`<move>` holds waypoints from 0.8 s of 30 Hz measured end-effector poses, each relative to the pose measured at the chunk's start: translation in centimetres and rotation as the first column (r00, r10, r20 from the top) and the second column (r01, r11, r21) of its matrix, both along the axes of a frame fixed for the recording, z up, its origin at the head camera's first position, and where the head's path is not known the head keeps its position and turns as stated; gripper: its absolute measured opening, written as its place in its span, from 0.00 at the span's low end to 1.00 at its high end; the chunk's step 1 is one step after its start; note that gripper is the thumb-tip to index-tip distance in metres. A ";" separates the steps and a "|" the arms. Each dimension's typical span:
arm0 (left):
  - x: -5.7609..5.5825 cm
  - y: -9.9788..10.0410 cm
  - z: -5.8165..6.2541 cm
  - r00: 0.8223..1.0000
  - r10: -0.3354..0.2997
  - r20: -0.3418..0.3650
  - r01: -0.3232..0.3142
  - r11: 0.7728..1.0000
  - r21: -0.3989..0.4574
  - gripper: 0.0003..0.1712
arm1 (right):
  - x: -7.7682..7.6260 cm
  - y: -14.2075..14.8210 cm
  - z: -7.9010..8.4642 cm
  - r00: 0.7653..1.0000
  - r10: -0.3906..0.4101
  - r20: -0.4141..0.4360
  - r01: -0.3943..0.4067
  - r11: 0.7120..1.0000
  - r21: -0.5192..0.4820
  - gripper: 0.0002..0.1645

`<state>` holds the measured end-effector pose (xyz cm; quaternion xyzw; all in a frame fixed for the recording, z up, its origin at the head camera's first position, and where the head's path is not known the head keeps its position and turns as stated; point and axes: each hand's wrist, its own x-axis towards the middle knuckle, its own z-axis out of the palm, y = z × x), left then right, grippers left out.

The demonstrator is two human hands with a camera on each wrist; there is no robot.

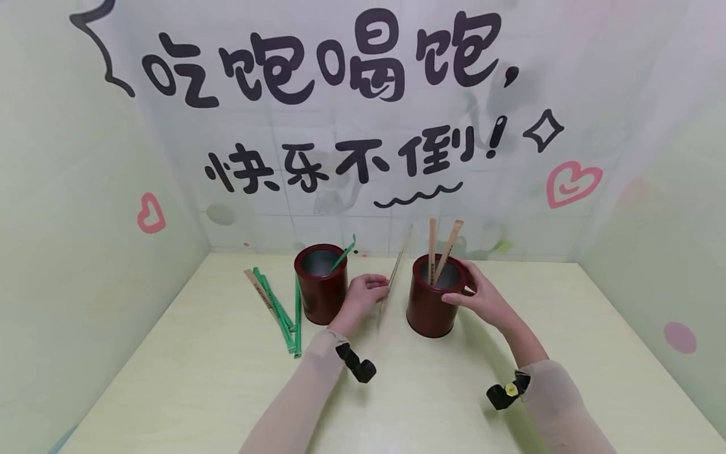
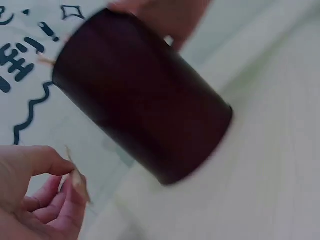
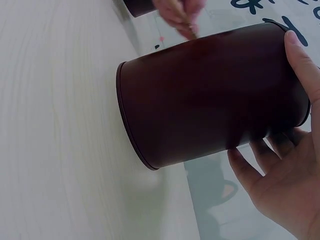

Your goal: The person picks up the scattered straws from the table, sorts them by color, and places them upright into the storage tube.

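By R can [image 1: 429, 315], my L hand [image 1: 363, 296] pinches stick [image 1: 396, 266], R hand [image 1: 484, 297] grips can; prob. sorting, next needs lift & drop-in.

Left hand [image 1: 365, 296] plus thin stick [image 1: 396, 261] block gap between left canister [image 1: 322, 299] and right canister [image 1: 429, 310]; right hand [image 1: 486, 297] blocks right canister's 3 o'clock. Green sticks [image 1: 297, 325] at left canister's 9. Wall [image 1: 340, 228] at 12. Bench [image 1: 420, 403] free toward 6.

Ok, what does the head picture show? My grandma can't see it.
The left hand pinches a thin stick between two dark red cans, while the right hand grips the right can, which holds two brown sticks. The left can holds a green stick, and more sticks lie beside it on the table.
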<state>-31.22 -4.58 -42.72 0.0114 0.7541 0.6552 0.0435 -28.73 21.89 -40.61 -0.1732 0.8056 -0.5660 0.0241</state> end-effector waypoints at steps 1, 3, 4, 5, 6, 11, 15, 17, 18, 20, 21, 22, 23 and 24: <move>0.0 0.2 0.5 1.000 -0.007 -0.024 0.008 0.999 0.039 0.17 | 0.0 0.0 0.0 1.000 -0.001 -0.004 0.001 1.000 -0.002 0.45; 0.1 0.5 1.5 0.996 -0.018 -0.086 0.027 0.994 0.107 0.17 | -0.1 0.1 0.1 1.000 -0.002 -0.012 0.002 1.000 -0.007 0.44; 0.2 0.6 2.0 0.993 -0.023 -0.119 0.039 0.990 0.134 0.18 | -0.1 0.1 0.1 1.000 -0.004 -0.016 0.003 1.000 -0.010 0.44; 0.3 0.7 2.4 0.989 -0.026 -0.145 0.051 0.985 0.167 0.18 | -0.1 0.1 0.1 1.000 -0.005 -0.019 0.005 1.000 -0.012 0.44; 0.4 0.9 2.8 0.984 -0.026 -0.174 0.060 0.980 0.192 0.18 | -0.1 0.1 0.1 1.000 -0.004 -0.019 0.003 1.000 -0.012 0.44; 1.4 1.9 5.1 0.955 0.012 -0.296 0.077 0.955 0.287 0.17 | 0.3 0.2 -0.3 1.000 -0.004 0.000 0.004 1.000 0.006 0.45; 2.0 3.2 7.4 0.922 0.009 -0.387 0.110 0.953 0.284 0.18 | 0.4 0.3 -0.3 1.000 -0.017 -0.012 0.017 1.000 0.012 0.46; 2.0 3.9 8.4 0.911 -0.012 -0.413 0.135 0.953 0.270 0.18 | 0.4 0.2 -0.1 0.999 -0.021 -0.025 0.022 1.000 0.013 0.46; 2.0 4.3 8.8 0.909 -0.024 -0.416 0.145 0.954 0.263 0.18 | 0.3 0.2 -0.1 0.999 -0.024 -0.028 0.024 1.000 0.012 0.46; 1.9 5.1 9.4 0.905 -0.042 -0.424 0.159 0.956 0.245 0.18 | 0.3 0.1 0.0 0.999 -0.023 -0.027 0.023 1.000 0.013 0.46; 1.8 5.5 9.5 0.903 -0.047 -0.427 0.163 0.957 0.240 0.18 | 0.3 0.1 0.0 0.999 -0.018 -0.031 0.018 1.000 0.017 0.46; 1.7 5.9 9.5 0.902 -0.050 -0.430 0.166 0.957 0.237 0.18 | 0.3 0.1 0.0 1.000 -0.017 -0.023 0.017 1.000 0.010 0.46; 1.6 6.3 9.5 0.900 -0.051 -0.434 0.165 0.959 0.230 0.18 | 0.3 0.0 0.0 1.000 -0.010 -0.025 0.011 1.000 0.013 0.46; 1.5 6.7 9.4 0.898 -0.052 -0.438 0.162 0.962 0.218 0.18 | 0.3 0.0 0.0 1.000 -0.008 -0.021 0.009 1.000 0.007 0.46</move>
